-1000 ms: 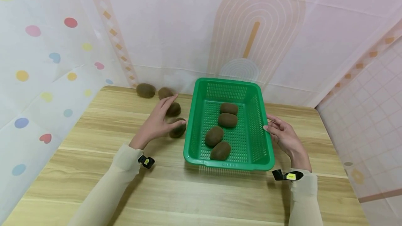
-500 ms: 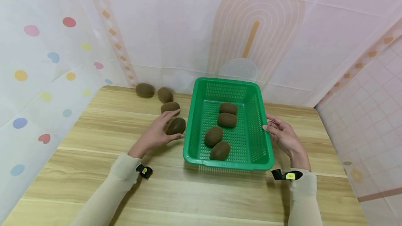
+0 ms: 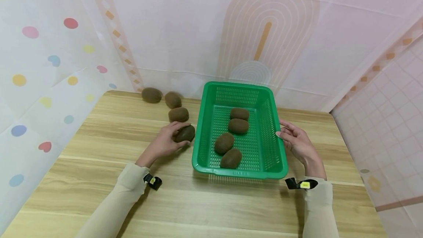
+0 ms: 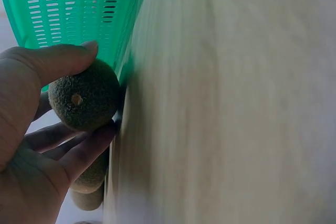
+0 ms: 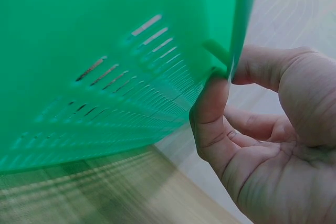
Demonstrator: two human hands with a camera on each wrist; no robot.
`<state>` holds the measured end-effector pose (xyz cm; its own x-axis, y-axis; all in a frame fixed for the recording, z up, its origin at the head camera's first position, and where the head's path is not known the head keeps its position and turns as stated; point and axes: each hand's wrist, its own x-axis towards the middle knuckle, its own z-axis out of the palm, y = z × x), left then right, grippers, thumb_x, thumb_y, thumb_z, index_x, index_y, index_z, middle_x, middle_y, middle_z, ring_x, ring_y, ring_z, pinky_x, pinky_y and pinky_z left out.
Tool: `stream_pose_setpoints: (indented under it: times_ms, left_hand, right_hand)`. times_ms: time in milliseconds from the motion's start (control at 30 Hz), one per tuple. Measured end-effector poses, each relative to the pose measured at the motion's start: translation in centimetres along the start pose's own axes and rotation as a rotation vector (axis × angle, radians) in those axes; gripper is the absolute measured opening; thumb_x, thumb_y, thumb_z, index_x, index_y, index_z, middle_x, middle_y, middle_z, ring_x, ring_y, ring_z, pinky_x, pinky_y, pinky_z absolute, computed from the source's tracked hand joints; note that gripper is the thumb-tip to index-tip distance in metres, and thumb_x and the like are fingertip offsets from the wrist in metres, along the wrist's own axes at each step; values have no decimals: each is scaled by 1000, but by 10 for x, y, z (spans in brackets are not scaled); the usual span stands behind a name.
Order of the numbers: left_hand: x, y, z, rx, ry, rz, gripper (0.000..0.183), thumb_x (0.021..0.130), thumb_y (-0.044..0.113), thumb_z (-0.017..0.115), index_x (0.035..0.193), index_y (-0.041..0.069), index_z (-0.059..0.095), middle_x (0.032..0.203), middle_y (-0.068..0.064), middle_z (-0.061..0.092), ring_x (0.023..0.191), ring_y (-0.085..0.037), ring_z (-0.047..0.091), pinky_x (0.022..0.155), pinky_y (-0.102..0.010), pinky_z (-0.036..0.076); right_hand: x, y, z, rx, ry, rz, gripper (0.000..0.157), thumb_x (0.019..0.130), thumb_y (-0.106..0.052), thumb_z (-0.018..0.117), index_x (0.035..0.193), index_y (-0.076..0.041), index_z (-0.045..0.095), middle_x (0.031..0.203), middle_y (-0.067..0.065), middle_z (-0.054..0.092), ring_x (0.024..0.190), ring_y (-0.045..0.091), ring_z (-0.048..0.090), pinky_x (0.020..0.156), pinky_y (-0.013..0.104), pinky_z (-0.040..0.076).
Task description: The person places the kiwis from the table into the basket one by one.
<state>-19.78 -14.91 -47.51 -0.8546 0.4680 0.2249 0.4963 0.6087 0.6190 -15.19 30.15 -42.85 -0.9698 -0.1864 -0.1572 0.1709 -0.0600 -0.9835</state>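
My left hand grips a brown kiwi on the table, just left of the green basket. In the left wrist view, thumb and fingers lie on opposite sides of that fuzzy kiwi, its stem end facing the camera. The right hand pinches the basket's right rim. Thumb and index finger are on the rim in the right wrist view, where the basket wall fills much of the picture. Inside the basket lie several kiwis, among them a front one and a back one.
Behind the left hand, a kiwi lies close by, with another kiwi beyond it and a third kiwi at the table's back left. The wooden table meets patterned cloth walls at the back and sides.
The left hand has come nearer and lower, from beside the kiwis to closing round the front one. A kiwi behind it is now uncovered. The right hand stays on the basket rim.
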Motion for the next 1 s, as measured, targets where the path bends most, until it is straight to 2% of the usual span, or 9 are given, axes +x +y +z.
stream_pose_setpoints:
  times_ms: [567, 800, 1000]
  left_hand:
    - [4, 0, -1, -29, 46, 21, 57, 78, 20, 77, 130, 12, 54, 122, -7, 57, 105, -25, 59, 84, -43, 52]
    - [6, 3, -7, -90, 66, 10, 56, 79, 19, 77, 130, 11, 54, 122, -8, 57, 107, -26, 59, 84, -40, 54]
    - [8, 7, -12, -141, 80, -3, 56, 80, 20, 76, 131, 11, 54, 128, -8, 54, 111, -27, 57, 83, -40, 54]
  right_hand:
    - [-1, 0, 0, 2, -3, -3, 66, 90, -11, 63, 146, -3, 29, 104, 7, 56, 89, 10, 61, 80, 24, 54]
    - [-1, 0, 0, -11, 0, 3, 66, 90, -12, 63, 146, -4, 29, 103, 6, 57, 89, 10, 61, 80, 25, 54]
    - [-1, 0, 0, -14, -2, 2, 66, 90, -12, 63, 146, -4, 29, 104, 6, 56, 89, 10, 61, 80, 25, 54]
